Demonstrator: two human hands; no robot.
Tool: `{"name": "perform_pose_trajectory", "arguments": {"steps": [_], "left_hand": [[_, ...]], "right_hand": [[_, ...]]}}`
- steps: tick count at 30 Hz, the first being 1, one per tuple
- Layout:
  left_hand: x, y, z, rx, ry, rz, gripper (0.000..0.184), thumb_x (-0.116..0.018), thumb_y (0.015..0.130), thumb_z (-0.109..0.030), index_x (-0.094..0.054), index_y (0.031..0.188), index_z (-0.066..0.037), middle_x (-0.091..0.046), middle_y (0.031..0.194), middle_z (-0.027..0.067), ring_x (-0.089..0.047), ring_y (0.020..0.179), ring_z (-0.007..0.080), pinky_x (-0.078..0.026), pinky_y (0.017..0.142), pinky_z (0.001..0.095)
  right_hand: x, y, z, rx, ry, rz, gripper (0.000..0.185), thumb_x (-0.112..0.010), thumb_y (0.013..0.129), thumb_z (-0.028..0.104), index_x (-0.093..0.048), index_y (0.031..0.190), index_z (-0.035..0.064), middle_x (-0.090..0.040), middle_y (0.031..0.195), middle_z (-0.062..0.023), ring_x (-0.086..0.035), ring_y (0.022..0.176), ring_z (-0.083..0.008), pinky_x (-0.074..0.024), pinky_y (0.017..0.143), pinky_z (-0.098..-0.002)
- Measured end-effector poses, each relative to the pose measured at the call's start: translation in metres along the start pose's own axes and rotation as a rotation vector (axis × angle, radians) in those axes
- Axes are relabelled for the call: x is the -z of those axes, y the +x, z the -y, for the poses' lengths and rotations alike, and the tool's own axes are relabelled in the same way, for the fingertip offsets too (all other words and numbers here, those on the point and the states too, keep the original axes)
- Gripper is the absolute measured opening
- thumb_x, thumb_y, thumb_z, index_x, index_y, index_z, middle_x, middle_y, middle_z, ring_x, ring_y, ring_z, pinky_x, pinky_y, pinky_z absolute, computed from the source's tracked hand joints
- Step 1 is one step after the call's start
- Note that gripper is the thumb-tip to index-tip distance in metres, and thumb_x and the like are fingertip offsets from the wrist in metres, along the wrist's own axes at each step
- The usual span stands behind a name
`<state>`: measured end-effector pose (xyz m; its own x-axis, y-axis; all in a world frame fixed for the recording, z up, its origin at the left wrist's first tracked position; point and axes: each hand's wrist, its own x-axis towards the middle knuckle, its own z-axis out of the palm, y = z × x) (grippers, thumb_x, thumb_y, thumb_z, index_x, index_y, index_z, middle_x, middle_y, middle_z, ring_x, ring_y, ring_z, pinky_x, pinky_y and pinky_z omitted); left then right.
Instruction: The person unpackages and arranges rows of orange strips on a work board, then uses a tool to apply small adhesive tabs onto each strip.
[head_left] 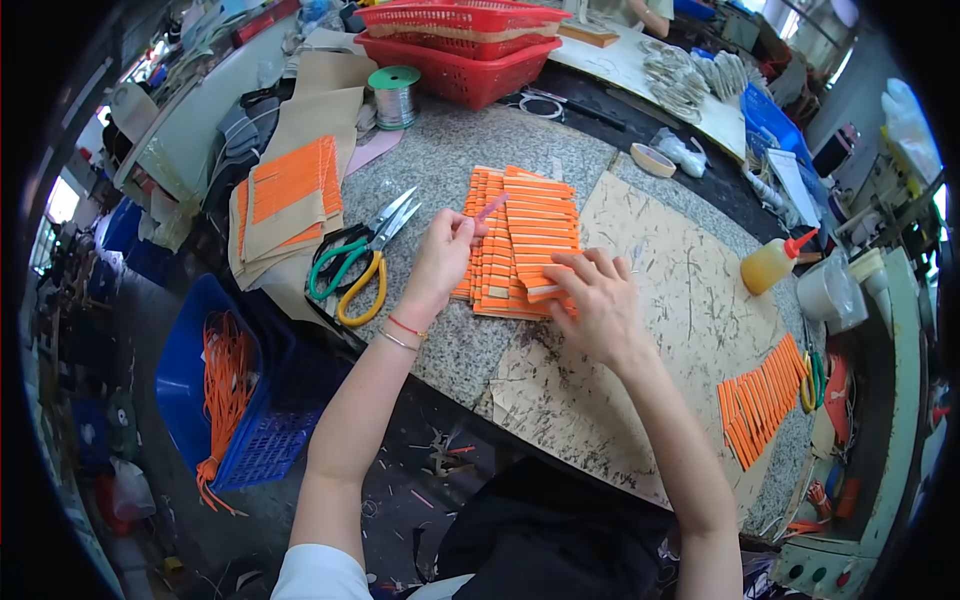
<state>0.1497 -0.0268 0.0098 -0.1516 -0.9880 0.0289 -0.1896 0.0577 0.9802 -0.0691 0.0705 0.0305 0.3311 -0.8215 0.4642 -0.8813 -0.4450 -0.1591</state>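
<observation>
My left hand (445,252) is closed, pinching a thin pinkish-purple stick (492,207) that points toward a stack of orange strips. I cannot tell whether it is a pen. Orange strips (540,222) lie side by side on card in overlapping layers, with pale lines between them. At the near right corner of that stack, my right hand (602,300) has its fingers bent over the top layer and its thumb at the near edge. Left of my left hand rest scissors (350,262) with green and yellow handles, blades partly spread.
More orange strips on brown card (290,190) lie left; another orange row (762,400) is far right. A glue bottle (775,262), tape roll (652,160), wire spool (395,97) and red baskets (455,65) surround the work. A blue basket (190,370) stands below left.
</observation>
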Motion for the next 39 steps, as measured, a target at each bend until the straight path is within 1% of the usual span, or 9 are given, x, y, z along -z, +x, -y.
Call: {"name": "perform_pose_trajectory", "arguments": {"steps": [5,11,12,15,23,29,31,36,39], "left_hand": [[-0.006,-0.001,-0.001,-0.085,0.172,0.024,0.017,-0.044,0.105,-0.016,-0.052,0.102,-0.001,-0.068,0.106,0.0111,-0.065,0.085,0.0124,-0.053,0.077,0.0285],[-0.019,0.011,-0.016,0.035,0.122,0.111,0.018,-0.044,0.105,-0.017,-0.051,0.103,-0.001,-0.067,0.101,0.0107,-0.066,0.082,0.0135,-0.054,0.067,0.0263],[-0.022,0.014,-0.019,0.076,0.094,0.119,0.018,-0.044,0.105,-0.018,-0.051,0.103,-0.001,-0.067,0.101,0.0107,-0.066,0.082,0.0139,-0.054,0.067,0.0268],[-0.027,0.022,-0.027,0.170,0.022,0.133,0.019,-0.044,0.105,-0.020,-0.052,0.104,-0.002,-0.066,0.102,0.0107,-0.066,0.084,0.0153,-0.054,0.068,0.0283],[-0.036,0.033,-0.029,0.266,-0.138,0.122,0.020,-0.044,0.106,-0.023,-0.052,0.110,-0.005,-0.064,0.110,0.0115,-0.067,0.088,0.0208,-0.056,0.073,0.0340],[-0.046,0.021,-0.029,0.274,-0.383,0.166,0.022,-0.044,0.105,-0.021,-0.052,0.108,-0.001,-0.056,0.111,0.0119,-0.062,0.099,0.0239,-0.058,0.081,0.0456],[-0.059,0.005,-0.027,0.256,-0.378,0.220,0.021,-0.045,0.105,-0.020,-0.051,0.105,0.000,-0.054,0.109,0.0114,-0.060,0.102,0.0222,-0.059,0.083,0.0435],[-0.114,-0.055,-0.022,0.258,-0.354,0.382,0.017,-0.047,0.105,-0.019,-0.051,0.104,-0.002,-0.056,0.107,0.0089,-0.060,0.100,0.0164,-0.058,0.084,0.0344],[-0.145,-0.081,-0.015,0.218,-0.334,0.461,0.016,-0.047,0.105,-0.019,-0.051,0.104,-0.004,-0.059,0.107,0.0081,-0.060,0.100,0.0130,-0.056,0.085,0.0298]], "right_hand": [[-0.015,-0.010,0.008,-0.078,-0.011,0.112,0.039,-0.075,0.077,0.022,-0.066,0.110,0.0053,-0.061,0.111,-0.0082,-0.055,0.107,-0.0240,-0.0425,0.090,-0.0373],[-0.014,-0.015,0.018,0.046,-0.125,-0.003,0.046,-0.073,0.079,0.024,-0.060,0.119,0.0039,-0.063,0.103,-0.0060,-0.056,0.103,-0.0218,-0.0433,0.087,-0.0368],[-0.014,-0.012,0.015,0.084,-0.160,-0.038,0.042,-0.070,0.082,0.023,-0.060,0.119,0.0044,-0.065,0.097,-0.0045,-0.057,0.100,-0.0209,-0.0431,0.087,-0.0352],[-0.010,-0.008,0.010,0.165,-0.152,0.098,0.040,-0.068,0.083,0.022,-0.060,0.117,0.0033,-0.066,0.096,-0.0045,-0.058,0.098,-0.0199,-0.0431,0.086,-0.0337],[-0.018,-0.013,-0.007,0.196,-0.087,0.023,0.033,-0.061,0.082,0.014,-0.060,0.113,0.0033,-0.063,0.096,-0.0060,-0.058,0.095,-0.0210,-0.0444,0.087,-0.0336],[0.003,-0.030,-0.018,0.125,-0.133,-0.052,0.030,-0.058,0.079,0.009,-0.061,0.108,0.0039,-0.060,0.096,-0.0063,-0.057,0.095,-0.0224,-0.0447,0.088,-0.0351],[0.040,-0.055,-0.019,0.129,-0.145,-0.065,0.030,-0.059,0.077,0.009,-0.062,0.106,0.0034,-0.059,0.095,-0.0066,-0.057,0.095,-0.0223,-0.0448,0.087,-0.0359],[0.115,-0.172,0.019,0.023,-0.125,0.228,0.043,-0.060,0.074,0.011,-0.063,0.117,0.0014,-0.061,0.102,-0.0074,-0.058,0.094,-0.0230,-0.0444,0.081,-0.0350],[0.129,-0.224,0.042,-0.050,-0.109,0.296,0.042,-0.063,0.078,0.012,-0.064,0.118,0.0025,-0.062,0.107,-0.0072,-0.059,0.095,-0.0224,-0.0436,0.079,-0.0338]]}}
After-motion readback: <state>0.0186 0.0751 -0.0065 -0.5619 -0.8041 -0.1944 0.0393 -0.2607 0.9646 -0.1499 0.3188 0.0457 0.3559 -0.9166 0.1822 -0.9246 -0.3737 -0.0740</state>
